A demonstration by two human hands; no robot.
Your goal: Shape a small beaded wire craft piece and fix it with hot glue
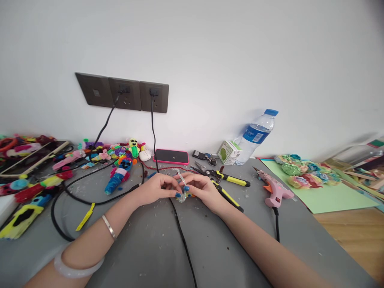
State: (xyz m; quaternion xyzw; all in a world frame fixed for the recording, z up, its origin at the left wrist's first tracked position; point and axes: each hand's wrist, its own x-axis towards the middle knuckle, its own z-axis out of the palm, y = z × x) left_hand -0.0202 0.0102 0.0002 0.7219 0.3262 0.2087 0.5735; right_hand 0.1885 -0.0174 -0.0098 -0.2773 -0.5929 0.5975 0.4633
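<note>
At the middle of the desk, a silvery tinsel pipe cleaner [182, 197] is bent into a curve between my two hands. My left hand [157, 188] pinches it from the left, thumb against fingers. From the right, my right hand [207, 191] pinches the same strand, with its thumb over the bend. A small yellow and multicoloured piece shows just under the right fingers, mostly hidden. Close behind my right hand lie shears with yellow and black handles [235, 180], blades pointing left. A black cable runs across the desk under my hands.
Colourful pipe-cleaner figures [118, 176] crowd the left. A pink-edged phone [171, 156], an earbud case [145, 155], keys [211, 159], a small green-white box [229, 152] and a tilted water bottle [255, 136] line the wall. A pink glue gun [276, 192] and ruffled pastel pieces [306, 172] lie right.
</note>
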